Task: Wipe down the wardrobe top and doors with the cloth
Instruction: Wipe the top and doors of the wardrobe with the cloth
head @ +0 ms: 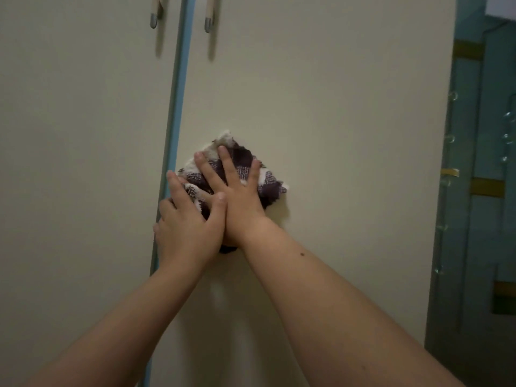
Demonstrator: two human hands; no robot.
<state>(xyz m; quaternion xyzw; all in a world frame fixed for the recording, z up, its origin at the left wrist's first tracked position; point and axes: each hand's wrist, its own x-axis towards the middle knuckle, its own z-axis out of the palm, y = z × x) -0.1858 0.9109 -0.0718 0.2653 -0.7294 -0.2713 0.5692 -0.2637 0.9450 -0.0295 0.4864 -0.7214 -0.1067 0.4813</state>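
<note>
A folded purple-and-white checked cloth [268, 178] lies flat against the cream right wardrobe door [335, 107]. My right hand [237, 196] presses it to the door with straight, spread fingers. My left hand [187, 230] lies just left of it, fingers flat on the cloth's left part and thumb against my right hand. Both hands sit beside the blue strip [174, 135] between the two doors. The left door [78, 135] is bare. The wardrobe top is out of view.
Two door handles [153, 19] [208, 22] hang at the upper edge, one on each door. At the right, past the wardrobe's side, stands a teal surface [480, 191] with yellow bands and clear hooks.
</note>
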